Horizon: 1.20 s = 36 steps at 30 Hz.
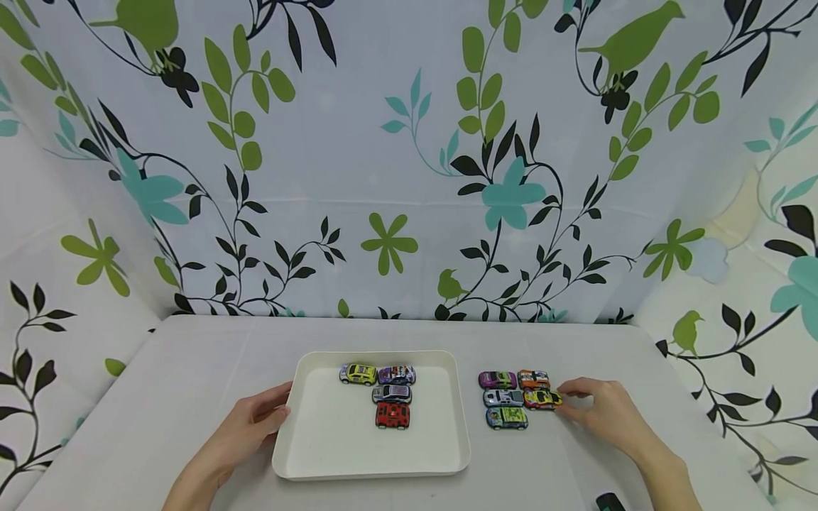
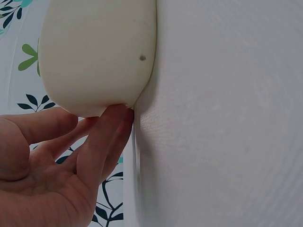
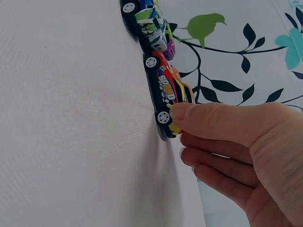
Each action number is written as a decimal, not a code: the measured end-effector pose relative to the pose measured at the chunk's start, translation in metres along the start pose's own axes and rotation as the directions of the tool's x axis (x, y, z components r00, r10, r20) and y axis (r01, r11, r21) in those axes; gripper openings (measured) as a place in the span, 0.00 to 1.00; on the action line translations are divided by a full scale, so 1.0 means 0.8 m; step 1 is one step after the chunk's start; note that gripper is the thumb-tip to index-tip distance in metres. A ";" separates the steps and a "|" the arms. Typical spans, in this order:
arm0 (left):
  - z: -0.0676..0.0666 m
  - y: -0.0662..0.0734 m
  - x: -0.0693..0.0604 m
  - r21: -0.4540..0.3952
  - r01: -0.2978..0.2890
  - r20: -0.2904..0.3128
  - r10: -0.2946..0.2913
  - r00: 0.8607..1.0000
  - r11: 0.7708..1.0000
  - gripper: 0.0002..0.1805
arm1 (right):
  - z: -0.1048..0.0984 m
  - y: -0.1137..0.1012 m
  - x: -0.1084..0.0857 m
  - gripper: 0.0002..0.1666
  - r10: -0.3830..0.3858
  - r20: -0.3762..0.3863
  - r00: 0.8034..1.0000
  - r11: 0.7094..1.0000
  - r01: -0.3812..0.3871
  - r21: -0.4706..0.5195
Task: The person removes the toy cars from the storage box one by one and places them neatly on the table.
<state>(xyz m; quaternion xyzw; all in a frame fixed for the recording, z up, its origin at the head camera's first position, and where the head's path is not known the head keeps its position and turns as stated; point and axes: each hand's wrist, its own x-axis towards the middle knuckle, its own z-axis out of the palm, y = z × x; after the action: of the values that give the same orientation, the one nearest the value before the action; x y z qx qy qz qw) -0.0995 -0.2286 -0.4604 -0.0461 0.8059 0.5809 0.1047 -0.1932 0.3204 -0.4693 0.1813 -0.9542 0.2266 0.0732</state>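
Observation:
My left hand (image 1: 255, 419) holds the left rim of a white tray (image 1: 332, 454), thumb and fingers at its edge. In the left wrist view the tray (image 2: 99, 56) appears edge-on. Inside the tray sit a yellow toy car (image 1: 358, 374), a purple-white one (image 1: 397, 375), a grey one (image 1: 392, 394) and a red one (image 1: 393, 416). On the table to the right, my right hand (image 1: 603, 411) pinches the end of a yellow and red toy car (image 1: 540, 399), its wheels (image 3: 163, 117) at the tabletop.
Beside the pinched car stand a purple car (image 1: 497, 380), an orange one (image 1: 533, 379), a silver-blue one (image 1: 503, 398) and a green-yellow one (image 1: 507, 418). A small dark object (image 1: 610, 502) lies at the front edge. Leaf-patterned cloth (image 1: 422, 199) hangs behind the white table (image 1: 211, 348).

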 end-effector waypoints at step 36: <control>0.002 0.000 0.001 -0.016 0.028 -0.021 -0.028 0.999 0.999 0.30 | 0.006 -0.122 0.001 0.19 -0.065 -0.015 0.998 0.991 0.067 0.117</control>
<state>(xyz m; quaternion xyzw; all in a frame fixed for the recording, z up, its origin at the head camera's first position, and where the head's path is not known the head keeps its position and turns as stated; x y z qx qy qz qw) -0.0999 -0.2272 -0.4609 -0.0643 0.8017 0.5851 0.1037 -0.1572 0.2367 -0.4341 0.2155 -0.9323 0.2805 0.0751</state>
